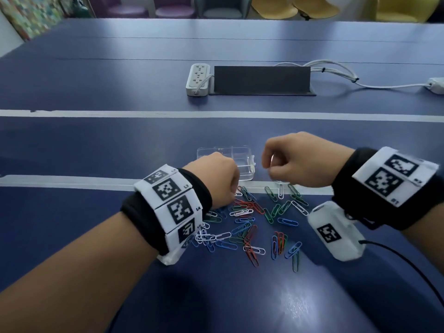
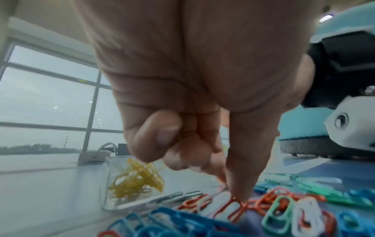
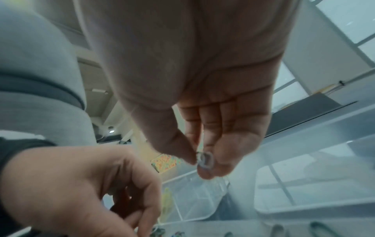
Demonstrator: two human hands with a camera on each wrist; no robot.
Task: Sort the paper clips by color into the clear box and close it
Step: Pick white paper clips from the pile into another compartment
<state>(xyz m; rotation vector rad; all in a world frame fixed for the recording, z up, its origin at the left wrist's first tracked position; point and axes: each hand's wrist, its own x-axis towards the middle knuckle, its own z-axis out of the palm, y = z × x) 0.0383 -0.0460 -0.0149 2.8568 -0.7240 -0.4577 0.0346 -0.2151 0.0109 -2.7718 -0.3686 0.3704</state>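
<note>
Left wrist alone shows yellow clips [image 2: 136, 181] boxed; left hand [image 1: 213, 174] pinches a clip [image 2: 220, 190], right hand [image 1: 295, 159] a white clip [image 3: 205, 160].

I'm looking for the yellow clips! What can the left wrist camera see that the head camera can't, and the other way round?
Only the left wrist view shows the yellow paper clips, piled in one compartment of the clear box, and the left hand's fingertips down on a red paper clip. Only the head view shows the right hand raised beside the box, pinching something small, and the black cable cover further back. Both show the left hand, the box, the power strip and the loose mixed clips.
</note>
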